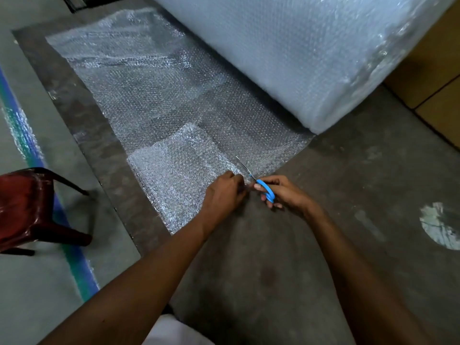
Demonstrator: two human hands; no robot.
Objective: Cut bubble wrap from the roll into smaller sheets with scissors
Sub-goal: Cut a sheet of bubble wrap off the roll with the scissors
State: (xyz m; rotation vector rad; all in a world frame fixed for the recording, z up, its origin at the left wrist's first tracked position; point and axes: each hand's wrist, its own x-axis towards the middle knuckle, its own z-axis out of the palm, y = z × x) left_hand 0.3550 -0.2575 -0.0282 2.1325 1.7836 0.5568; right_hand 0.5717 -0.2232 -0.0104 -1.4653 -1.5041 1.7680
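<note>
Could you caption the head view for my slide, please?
Right hand starts scissors into bubble wrap; left hand grips it.

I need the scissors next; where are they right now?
In the head view, the blue-handled scissors are in the right hand, low centre, blades at the near edge of the bubble wrap, beside the left hand.

Both bare forearms reached forward from the bottom edge and converged near frame centre. Left hand (225,192) was knuckles-up, fingers curled and pinching the edge of the bubble wrap (179,168) at its fingertips. Right hand (281,192) sat just beside it, nearly touching, fingers and thumb curled through the blue handles of the scissors (258,184), fingertips pointing back toward the left hand. Right wrist bent slightly inward, left wrist straight. Both arms well extended, elbows out of frame.
</note>
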